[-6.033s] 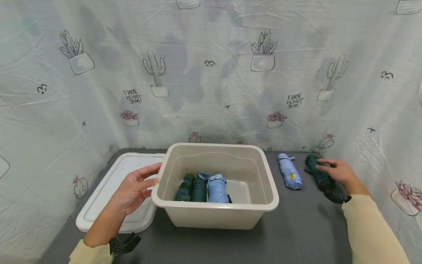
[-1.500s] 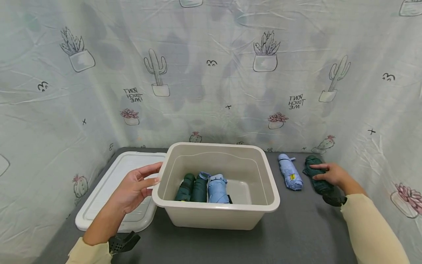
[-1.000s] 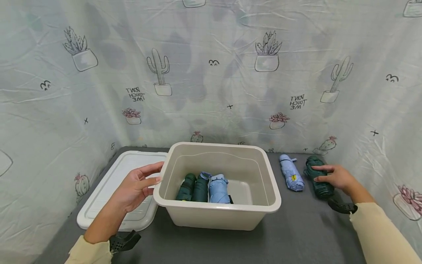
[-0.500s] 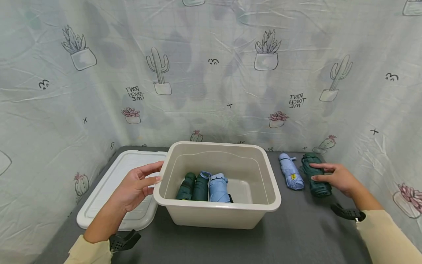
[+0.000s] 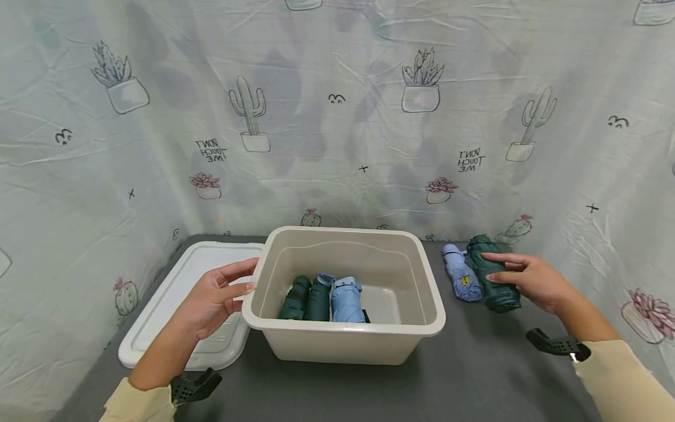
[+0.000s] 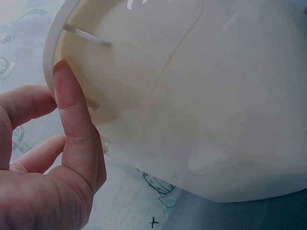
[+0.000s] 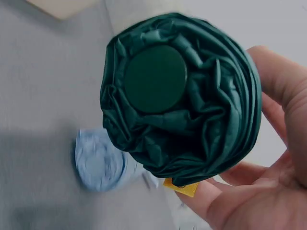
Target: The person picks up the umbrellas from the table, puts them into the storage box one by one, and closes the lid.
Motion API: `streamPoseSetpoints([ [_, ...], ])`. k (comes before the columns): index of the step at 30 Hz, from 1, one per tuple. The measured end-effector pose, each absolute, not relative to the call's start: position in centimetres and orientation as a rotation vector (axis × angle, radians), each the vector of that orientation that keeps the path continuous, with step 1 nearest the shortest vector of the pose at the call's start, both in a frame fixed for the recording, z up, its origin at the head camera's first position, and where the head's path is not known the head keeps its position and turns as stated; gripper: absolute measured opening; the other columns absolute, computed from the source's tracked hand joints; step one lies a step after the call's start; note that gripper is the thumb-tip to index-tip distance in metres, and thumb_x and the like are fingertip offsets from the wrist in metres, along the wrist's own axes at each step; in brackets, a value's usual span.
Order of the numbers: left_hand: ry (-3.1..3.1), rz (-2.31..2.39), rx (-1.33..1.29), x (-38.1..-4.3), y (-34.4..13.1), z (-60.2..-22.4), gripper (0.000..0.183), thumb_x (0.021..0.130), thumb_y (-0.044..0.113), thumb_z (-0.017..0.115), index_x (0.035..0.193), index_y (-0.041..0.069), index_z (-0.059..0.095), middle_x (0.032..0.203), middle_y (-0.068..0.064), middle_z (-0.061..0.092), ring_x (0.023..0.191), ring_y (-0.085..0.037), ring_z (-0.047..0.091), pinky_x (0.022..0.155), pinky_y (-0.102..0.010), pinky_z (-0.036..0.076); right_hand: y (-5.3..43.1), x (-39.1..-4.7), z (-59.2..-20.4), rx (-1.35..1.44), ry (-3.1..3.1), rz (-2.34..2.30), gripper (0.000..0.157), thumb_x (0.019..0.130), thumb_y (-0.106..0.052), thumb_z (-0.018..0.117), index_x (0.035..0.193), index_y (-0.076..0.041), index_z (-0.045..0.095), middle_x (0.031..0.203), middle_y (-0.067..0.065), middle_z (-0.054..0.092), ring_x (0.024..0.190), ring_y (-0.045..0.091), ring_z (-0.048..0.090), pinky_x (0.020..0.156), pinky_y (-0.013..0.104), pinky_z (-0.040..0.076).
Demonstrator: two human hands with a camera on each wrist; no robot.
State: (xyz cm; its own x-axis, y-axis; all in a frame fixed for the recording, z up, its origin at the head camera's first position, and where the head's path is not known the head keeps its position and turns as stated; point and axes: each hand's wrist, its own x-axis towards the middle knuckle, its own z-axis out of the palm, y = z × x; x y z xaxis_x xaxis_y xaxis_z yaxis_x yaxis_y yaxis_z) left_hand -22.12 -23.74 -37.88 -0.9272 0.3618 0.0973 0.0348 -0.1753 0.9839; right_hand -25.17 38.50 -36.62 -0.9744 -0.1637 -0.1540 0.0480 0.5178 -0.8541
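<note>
My right hand (image 5: 543,287) holds a folded dark green umbrella (image 5: 501,296) between thumb and fingers, at the right of the table. Seen by the right wrist camera, the umbrella's round end cap (image 7: 156,79) faces the lens above the table, with a small yellow tag (image 7: 181,188) below. Just left of it lies a folded light blue umbrella (image 5: 462,278). With my left hand (image 5: 213,299) I pinch the left rim of a beige plastic bin (image 5: 343,329). Inside the bin lie two green umbrellas (image 5: 319,302) and a blue umbrella (image 5: 347,300), side by side on the left.
A white lid (image 5: 221,354) lies flat on the grey table (image 5: 474,369), left of the bin and partly behind my left hand. Bare bin floor (image 5: 387,302) shows right of the umbrellas. A cactus-print curtain (image 5: 343,135) encloses the back and sides.
My right hand has gone from touching the green umbrella to gripping it, and has raised it and brought it left, close beside the blue one. The left hand stays on the rim.
</note>
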Motion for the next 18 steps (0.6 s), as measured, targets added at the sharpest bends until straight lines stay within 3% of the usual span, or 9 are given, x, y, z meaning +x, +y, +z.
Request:
streamPoseSetpoints([
  [3,1.864,2.204,0.457,-22.1,-23.7,-37.7,0.05,0.101,-0.002,0.059,0.149,-0.001,0.049,0.13,-0.003,0.065,0.11,-0.02,0.073,0.085,-0.041,0.063,37.3,-25.0,-35.7,-0.103,2.498,-1.502,0.063,0.093,-0.018,0.076,0.15,-0.008,0.052,0.153,0.021,0.044,0.107,0.003,0.062,0.084,0.027,0.059],
  [8,1.866,2.198,0.452,-22.2,-23.6,-37.6,0.05,0.101,-0.001,0.059,0.149,0.0,0.049,0.131,-0.003,0.065,0.111,-0.021,0.073,0.085,-0.042,0.063,35.3,-24.9,-34.0,-0.115,2.437,-1.549,0.059,0.092,-0.014,0.076,0.148,-0.013,0.056,0.113,-0.008,0.066,0.085,0.009,0.067,0.075,0.031,0.06],
  [13,1.848,2.211,0.444,-22.3,-23.6,-37.6,0.049,0.101,-0.002,0.058,0.149,0.001,0.05,0.131,-0.003,0.064,0.11,-0.021,0.073,0.085,-0.041,0.063,33.2,-24.7,-32.5,-0.162,2.364,-1.575,0.06,0.091,-0.011,0.076,0.148,-0.014,0.056,0.076,-0.008,0.06,0.067,0.007,0.059,0.071,0.029,0.059],
  [16,1.836,2.216,0.44,-22.3,-23.6,-37.5,0.049,0.101,-0.002,0.058,0.149,0.001,0.05,0.131,-0.003,0.065,0.11,-0.021,0.074,0.086,-0.041,0.063,32.2,-24.4,-31.6,-0.197,2.299,-1.623,0.057,0.092,-0.007,0.074,0.146,-0.018,0.059,0.072,-0.006,0.059,0.067,0.008,0.062,0.072,0.029,0.06],
  [18,1.833,2.217,0.437,-22.3,-23.5,-37.4,0.049,0.101,-0.003,0.059,0.149,0.001,0.05,0.13,-0.003,0.065,0.11,-0.021,0.074,0.085,-0.041,0.063,31.6,-24.2,-31.0,-0.216,2.26,-1.649,0.056,0.092,-0.004,0.072,0.145,-0.02,0.06,0.081,-0.004,0.067,0.077,0.009,0.068,0.075,0.031,0.062],
])
